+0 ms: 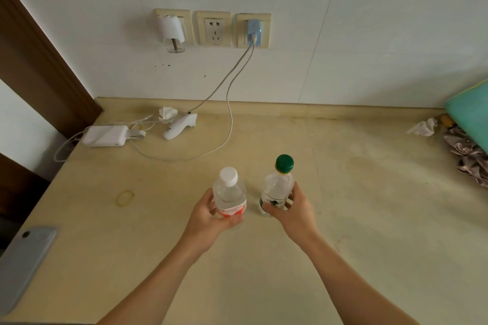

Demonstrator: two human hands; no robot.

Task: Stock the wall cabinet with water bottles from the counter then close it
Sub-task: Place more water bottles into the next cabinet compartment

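Two clear water-filled bottles (229,194), upright.

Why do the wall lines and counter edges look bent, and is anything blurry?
Head view: the wide-angle lens bows the counter edge and wall seams; light is soft, shadows faint; both bottles, white-capped and green-capped, look sharp, the phone at the corner stretched.

White tiled wall (343,34), three sockets (213,28), beige counter (369,192), perhaps a brown doorframe (39,60)

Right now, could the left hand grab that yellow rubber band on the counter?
Probably not yet: the left hand is full, gripping the white-capped bottle. The rubber band lies nearby with nothing covering it.
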